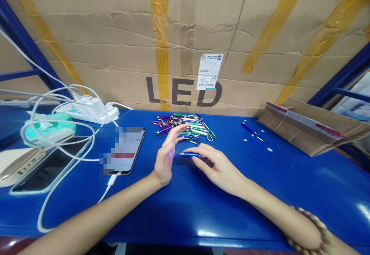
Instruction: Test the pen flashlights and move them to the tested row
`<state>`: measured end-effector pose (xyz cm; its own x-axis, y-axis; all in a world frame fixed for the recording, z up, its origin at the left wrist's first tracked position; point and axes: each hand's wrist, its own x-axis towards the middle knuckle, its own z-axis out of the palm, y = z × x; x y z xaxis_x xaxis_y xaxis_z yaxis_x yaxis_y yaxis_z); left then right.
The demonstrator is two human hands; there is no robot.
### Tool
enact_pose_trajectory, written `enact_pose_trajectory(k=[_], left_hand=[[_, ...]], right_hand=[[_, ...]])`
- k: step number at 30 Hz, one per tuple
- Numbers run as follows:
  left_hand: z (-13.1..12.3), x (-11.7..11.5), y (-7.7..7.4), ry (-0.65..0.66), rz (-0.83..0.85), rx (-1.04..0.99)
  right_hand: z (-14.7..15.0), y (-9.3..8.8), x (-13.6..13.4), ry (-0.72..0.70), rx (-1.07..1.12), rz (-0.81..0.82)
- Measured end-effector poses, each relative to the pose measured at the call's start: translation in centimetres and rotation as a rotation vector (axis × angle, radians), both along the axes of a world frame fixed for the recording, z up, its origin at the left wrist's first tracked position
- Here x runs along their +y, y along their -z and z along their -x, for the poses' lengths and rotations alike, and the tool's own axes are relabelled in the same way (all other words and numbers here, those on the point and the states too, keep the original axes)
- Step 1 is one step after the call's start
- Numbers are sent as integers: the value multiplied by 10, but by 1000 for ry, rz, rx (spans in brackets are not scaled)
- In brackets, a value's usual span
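Note:
In my right hand (218, 166) I grip a small blue flashlight (189, 155), pinched between thumb and fingers and pointing left. A violet spot of light falls on the palm of my left hand (166, 156), which is held upright with its fingers stretched out and nothing in it. A short gap lies between the flashlight's tip and that palm. Just behind my hands is a pile of small metal flashlights (185, 126) in purple, green, silver, red and blue, several with carabiner clips. My fingers hide part of the pile.
On the blue table (231, 216), a phone (127, 151) is plugged into a white cable. Further left lie a second phone (52, 166), a tissue pack (49, 128) and a power strip (89, 110). A blue flashlight (253, 133) and an open cardboard box (306, 128) are at right. A large carton (124, 54) stands behind.

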<state>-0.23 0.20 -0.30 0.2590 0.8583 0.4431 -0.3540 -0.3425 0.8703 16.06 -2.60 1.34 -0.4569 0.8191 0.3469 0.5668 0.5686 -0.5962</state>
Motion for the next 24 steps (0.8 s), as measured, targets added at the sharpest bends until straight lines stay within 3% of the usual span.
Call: enact_pose_trajectory(k=[24], left_hand=[[1,-1,-2,-69,-22,50]], right_hand=[[-2,1,-2,56,-53,-59]])
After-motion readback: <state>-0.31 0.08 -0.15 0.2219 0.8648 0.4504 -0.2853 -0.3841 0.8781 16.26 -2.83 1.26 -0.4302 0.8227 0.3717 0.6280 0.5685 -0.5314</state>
